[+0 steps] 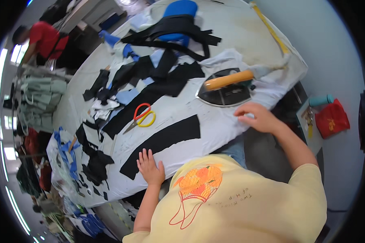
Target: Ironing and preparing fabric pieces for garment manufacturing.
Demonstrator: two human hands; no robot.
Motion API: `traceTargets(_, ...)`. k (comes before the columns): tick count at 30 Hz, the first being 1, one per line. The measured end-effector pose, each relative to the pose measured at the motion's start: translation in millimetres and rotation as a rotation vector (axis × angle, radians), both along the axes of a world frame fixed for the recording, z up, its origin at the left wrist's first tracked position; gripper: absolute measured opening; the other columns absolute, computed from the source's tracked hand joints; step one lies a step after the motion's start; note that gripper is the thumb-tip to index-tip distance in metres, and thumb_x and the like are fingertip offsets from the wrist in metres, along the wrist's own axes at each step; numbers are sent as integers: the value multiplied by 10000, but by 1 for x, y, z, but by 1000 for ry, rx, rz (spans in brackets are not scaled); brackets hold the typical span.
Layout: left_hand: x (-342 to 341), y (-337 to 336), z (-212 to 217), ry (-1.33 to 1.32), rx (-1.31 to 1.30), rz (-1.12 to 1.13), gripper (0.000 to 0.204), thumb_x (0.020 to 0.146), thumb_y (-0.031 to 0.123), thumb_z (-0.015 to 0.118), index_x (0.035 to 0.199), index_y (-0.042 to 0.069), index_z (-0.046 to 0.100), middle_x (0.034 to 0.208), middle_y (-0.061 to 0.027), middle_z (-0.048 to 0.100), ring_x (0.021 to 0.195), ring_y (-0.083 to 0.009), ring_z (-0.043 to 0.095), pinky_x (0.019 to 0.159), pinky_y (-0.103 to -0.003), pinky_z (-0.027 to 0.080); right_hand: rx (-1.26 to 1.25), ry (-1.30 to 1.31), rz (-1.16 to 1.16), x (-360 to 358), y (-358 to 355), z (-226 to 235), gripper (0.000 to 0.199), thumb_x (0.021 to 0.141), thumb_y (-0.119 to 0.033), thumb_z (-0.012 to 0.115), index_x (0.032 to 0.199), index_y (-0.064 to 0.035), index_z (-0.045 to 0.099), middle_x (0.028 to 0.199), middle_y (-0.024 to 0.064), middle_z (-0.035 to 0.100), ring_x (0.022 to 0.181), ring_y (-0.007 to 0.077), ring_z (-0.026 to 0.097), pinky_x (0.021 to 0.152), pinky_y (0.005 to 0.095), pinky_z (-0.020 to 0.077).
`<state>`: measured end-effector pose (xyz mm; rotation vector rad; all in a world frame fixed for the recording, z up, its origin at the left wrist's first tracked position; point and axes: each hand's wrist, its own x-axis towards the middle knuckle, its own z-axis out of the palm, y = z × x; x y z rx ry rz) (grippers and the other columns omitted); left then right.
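A curved strip of black fabric (166, 139) lies flat on the white-covered table near its front edge. My left hand (151, 167) rests with fingers spread on the strip's lower edge, toward its left end. To the right, my right hand (255, 117) hovers at or just over the table edge beside the iron, its fingers loosely bent and apart, with nothing seen in it. The iron (225, 87) has a wooden handle and a dark pointed soleplate body; it sits on white cloth. Scissors (141, 117) with red and yellow handles lie beyond the strip.
Black and blue fabric scraps (129, 95) cover the table's left and far parts. A blue object (180, 8) stands at the back under black fabric. A yellow tape measure (269, 26) runs along the far right. A red bag (332, 118) sits right. A person in red (48, 38) works far left.
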<state>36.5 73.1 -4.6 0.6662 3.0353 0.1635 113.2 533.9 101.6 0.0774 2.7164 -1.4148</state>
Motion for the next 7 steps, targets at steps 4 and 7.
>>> traceTargets(4, -12, 8, -4, -18, -65, -28, 764, 772, 181, 640, 1475, 70, 363, 1560, -167, 309, 1465, -367, 237, 1186, -538, 159, -26, -372, -148, 127, 21, -54, 224, 880, -240, 688, 1031, -75, 696, 962, 114, 690, 894, 251, 665, 816, 364, 524)
traceTargets(7, -30, 34, -20, -41, -134, -98, 836, 749, 179, 637, 1511, 79, 309, 1569, -174, 289, 1471, -375, 223, 1184, -546, 153, -205, -762, -249, 226, 37, -112, 289, 900, -315, 697, 1053, -71, 705, 1049, 137, 710, 1012, 216, 685, 904, 349, 517)
